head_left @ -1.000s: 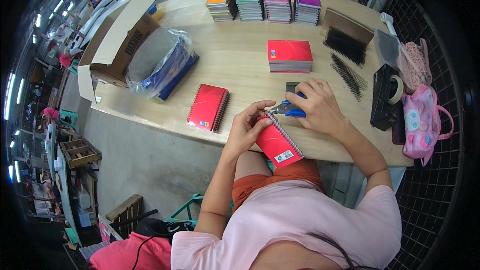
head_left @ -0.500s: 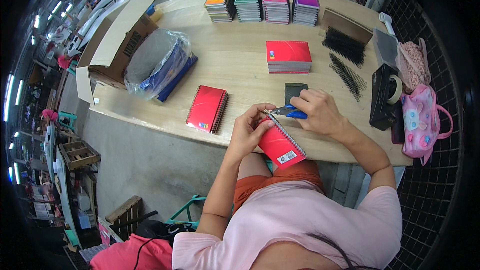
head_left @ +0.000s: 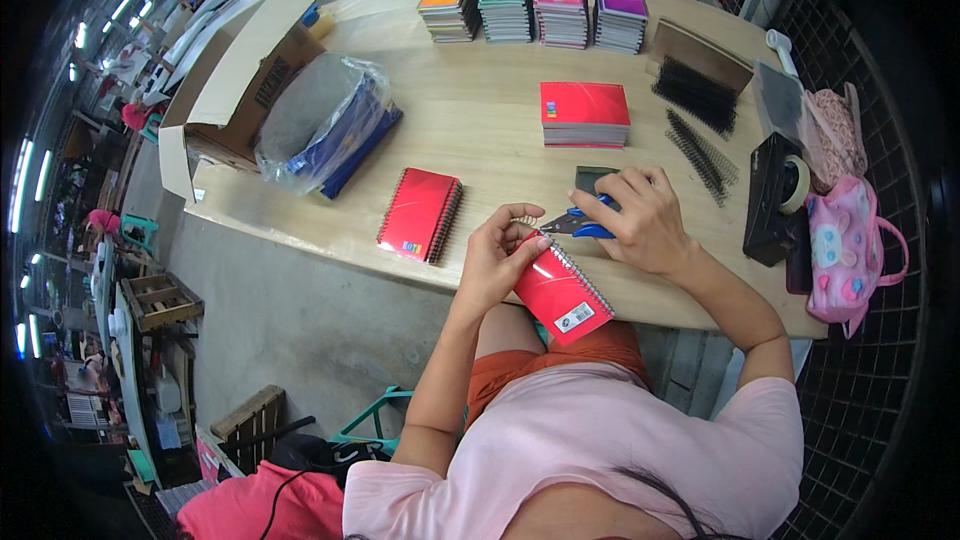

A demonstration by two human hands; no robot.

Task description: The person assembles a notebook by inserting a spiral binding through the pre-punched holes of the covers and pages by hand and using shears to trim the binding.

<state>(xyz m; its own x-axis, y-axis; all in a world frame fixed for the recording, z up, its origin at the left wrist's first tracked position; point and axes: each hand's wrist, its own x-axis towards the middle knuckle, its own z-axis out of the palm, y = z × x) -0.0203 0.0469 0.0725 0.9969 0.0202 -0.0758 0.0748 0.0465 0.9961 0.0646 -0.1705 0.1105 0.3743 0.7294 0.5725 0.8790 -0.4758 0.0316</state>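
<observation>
My left hand grips the top corner of a red spiral notebook, held tilted over the table's front edge with its coil facing right. A loop of wire coil sticks out past the notebook's top end, by my left fingers. In my right hand is a pair of blue-handled wire cutters, their jaws at that coil end. Whether the jaws touch the wire is too small to tell. Just behind my right hand lies a small dark block, partly hidden.
Bound red notebooks lie left of my hands; a red stack sits behind. Yellow, green, pink and purple notebook stacks line the far edge. Loose black coils, a tape dispenser and a pink pouch are right, an opened carton left.
The cutters' handles have spread apart a little and my right fingers have loosened and lifted. The notebook stays in my left hand, almost unmoved.
</observation>
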